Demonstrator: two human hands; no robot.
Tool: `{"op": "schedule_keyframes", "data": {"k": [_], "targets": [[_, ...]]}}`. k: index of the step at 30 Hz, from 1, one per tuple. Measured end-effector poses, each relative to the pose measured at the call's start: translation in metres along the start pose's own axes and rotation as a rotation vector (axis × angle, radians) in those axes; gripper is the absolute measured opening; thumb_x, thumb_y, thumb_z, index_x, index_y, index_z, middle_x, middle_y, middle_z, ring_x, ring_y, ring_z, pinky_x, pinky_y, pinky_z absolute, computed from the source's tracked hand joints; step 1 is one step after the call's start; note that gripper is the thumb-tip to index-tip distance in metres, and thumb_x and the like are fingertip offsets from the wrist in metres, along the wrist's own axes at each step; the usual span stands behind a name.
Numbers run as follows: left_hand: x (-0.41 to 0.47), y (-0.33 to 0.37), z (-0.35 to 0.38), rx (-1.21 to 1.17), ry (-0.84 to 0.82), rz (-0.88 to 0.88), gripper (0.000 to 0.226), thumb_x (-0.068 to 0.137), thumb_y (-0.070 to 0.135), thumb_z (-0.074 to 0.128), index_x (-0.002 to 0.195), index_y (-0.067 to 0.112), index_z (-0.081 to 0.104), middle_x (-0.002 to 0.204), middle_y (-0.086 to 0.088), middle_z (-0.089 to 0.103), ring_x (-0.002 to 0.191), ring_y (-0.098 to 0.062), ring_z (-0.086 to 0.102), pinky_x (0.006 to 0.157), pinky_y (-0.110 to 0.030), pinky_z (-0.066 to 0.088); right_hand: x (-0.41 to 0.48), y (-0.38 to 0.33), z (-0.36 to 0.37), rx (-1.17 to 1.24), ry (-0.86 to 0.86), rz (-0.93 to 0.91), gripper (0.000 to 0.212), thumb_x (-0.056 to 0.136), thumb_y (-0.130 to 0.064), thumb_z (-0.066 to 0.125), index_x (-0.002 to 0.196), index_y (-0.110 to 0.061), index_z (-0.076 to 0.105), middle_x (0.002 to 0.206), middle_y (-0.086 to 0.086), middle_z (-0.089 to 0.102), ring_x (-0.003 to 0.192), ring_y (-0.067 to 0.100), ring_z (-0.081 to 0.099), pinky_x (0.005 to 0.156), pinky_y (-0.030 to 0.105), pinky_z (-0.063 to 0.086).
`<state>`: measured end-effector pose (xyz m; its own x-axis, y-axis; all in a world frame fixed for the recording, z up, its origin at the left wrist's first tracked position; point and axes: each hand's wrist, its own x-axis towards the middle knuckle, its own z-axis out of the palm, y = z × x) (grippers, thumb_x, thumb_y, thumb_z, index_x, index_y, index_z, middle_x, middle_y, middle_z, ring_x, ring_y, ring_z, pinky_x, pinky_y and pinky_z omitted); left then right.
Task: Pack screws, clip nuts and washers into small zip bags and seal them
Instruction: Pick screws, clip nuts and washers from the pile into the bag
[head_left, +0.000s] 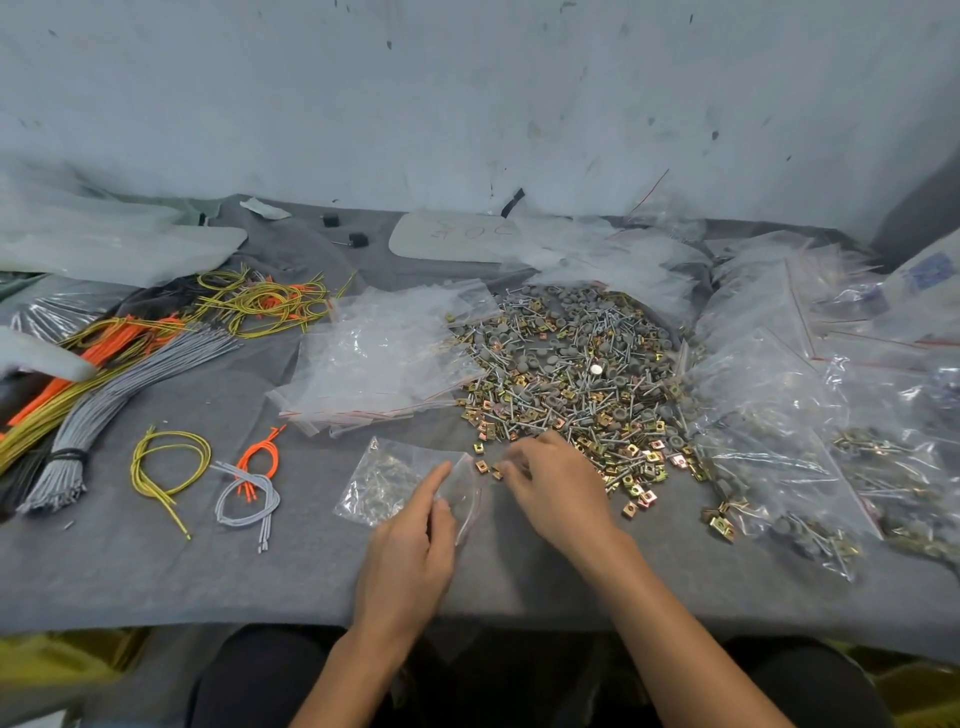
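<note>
Two hands: left hand (410, 545) pinches the open mouth of the zip bag (387, 475), right hand (558, 491) pinches clip nuts (483, 466) at the near edge of the pile (571, 374); bare cloth (208, 582) lies nearer.

Grey wire bundle (106, 392) beside orange wires (98, 347); yellow wire loop (136, 462) on grey cloth (208, 571); black blocks (358, 240) near wall.

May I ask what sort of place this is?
Probably a small hardware-packing workbench: a loose heap of silver screws, brass clip nuts and grey washers on grey felt, a stack of empty clear zip bags beside it, and the left hand gripping one small clear bag.
</note>
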<state>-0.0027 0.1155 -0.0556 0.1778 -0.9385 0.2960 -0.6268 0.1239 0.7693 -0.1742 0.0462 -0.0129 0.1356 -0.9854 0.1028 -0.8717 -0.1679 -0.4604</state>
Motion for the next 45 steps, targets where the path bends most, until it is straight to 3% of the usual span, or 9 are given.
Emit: {"op": "schedule_keyframes", "data": {"k": [5,9,18,20,22,26,29,34,45], "targets": [[0.000,-0.001,0.001,0.006,-0.005,0.003,0.041,0.102,0.028,0.048,0.140,0.043,0.047,0.092,0.000,0.071,0.080,-0.021,0.064,0.070,-0.040,0.051,0.004,-0.004,0.010,-0.091,-0.027,-0.012,0.028,0.098,-0.051,0.056,0.114,-0.030,0.066,0.111,-0.004,0.054,0.100,0.020,0.057,0.079,0.034,0.048],[0.000,-0.001,0.001,-0.002,-0.005,0.007,0.043,0.102,0.025,0.049,0.139,0.046,0.045,0.082,0.000,0.066,0.075,-0.020,0.062,0.067,-0.040,0.049,0.002,-0.005,0.011,-0.070,-0.019,-0.029,0.021,0.099,-0.044,0.058,0.107,-0.026,0.064,0.109,-0.004,0.054,0.101,0.021,0.056,0.083,0.041,0.052],[0.000,-0.002,0.001,-0.009,-0.007,-0.002,0.043,0.102,0.027,0.047,0.139,0.048,0.044,0.068,0.012,0.057,0.070,-0.014,0.059,0.065,-0.039,0.049,-0.007,-0.004,0.009,0.025,0.016,-0.078,0.010,0.101,-0.030,0.056,0.095,-0.025,0.050,0.096,-0.006,0.061,0.086,0.017,0.054,0.071,0.035,0.040],[0.001,-0.002,0.001,-0.011,-0.004,-0.008,0.044,0.101,0.028,0.047,0.138,0.052,0.040,0.067,0.010,0.057,0.067,-0.013,0.057,0.064,-0.039,0.049,-0.009,-0.001,0.009,0.217,0.042,-0.031,0.004,0.100,-0.025,0.059,0.097,-0.024,0.057,0.092,-0.009,0.063,0.085,0.013,0.058,0.075,0.034,0.048],[0.000,-0.003,0.002,-0.015,0.001,-0.011,0.044,0.101,0.029,0.047,0.136,0.055,0.039,0.067,0.010,0.056,0.065,-0.012,0.056,0.063,-0.039,0.049,-0.013,-0.001,0.007,0.610,0.045,0.092,0.007,0.099,-0.020,0.062,0.099,-0.026,0.066,0.089,-0.010,0.067,0.082,0.004,0.061,0.071,0.023,0.051],[0.000,-0.003,0.001,0.000,-0.002,-0.015,0.042,0.102,0.030,0.046,0.138,0.051,0.040,0.071,0.010,0.059,0.069,-0.014,0.059,0.064,-0.039,0.050,-0.023,-0.004,0.002,1.383,-0.091,0.345,0.010,0.097,-0.010,0.063,0.102,-0.009,0.072,0.080,0.002,0.063,0.070,0.011,0.059,0.062,0.023,0.054],[-0.001,-0.003,0.001,0.005,-0.011,-0.015,0.042,0.102,0.031,0.046,0.139,0.051,0.040,0.066,0.012,0.057,0.064,-0.010,0.056,0.061,-0.039,0.050,-0.028,-0.004,-0.002,1.631,-0.179,0.446,0.011,0.097,-0.011,0.063,0.103,-0.003,0.068,0.085,0.010,0.068,0.070,0.015,0.064,0.064,0.025,0.057],[0.000,-0.001,0.000,0.006,-0.023,-0.024,0.041,0.102,0.031,0.045,0.139,0.051,0.042,0.069,0.010,0.056,0.064,-0.011,0.054,0.061,-0.039,0.049,-0.030,-0.004,-0.005,1.656,-0.197,0.529,0.019,0.095,-0.010,0.065,0.111,0.000,0.067,0.095,0.013,0.073,0.080,0.018,0.069,0.070,0.027,0.060],[0.000,0.000,-0.001,0.005,-0.033,-0.031,0.040,0.103,0.030,0.044,0.139,0.048,0.045,0.070,0.007,0.056,0.066,-0.013,0.055,0.063,-0.041,0.049,-0.036,-0.013,-0.002,1.501,-0.156,0.519,0.020,0.093,-0.013,0.071,0.110,-0.004,0.071,0.075,0.003,0.063,0.065,0.012,0.060,0.058,0.023,0.054]]}}
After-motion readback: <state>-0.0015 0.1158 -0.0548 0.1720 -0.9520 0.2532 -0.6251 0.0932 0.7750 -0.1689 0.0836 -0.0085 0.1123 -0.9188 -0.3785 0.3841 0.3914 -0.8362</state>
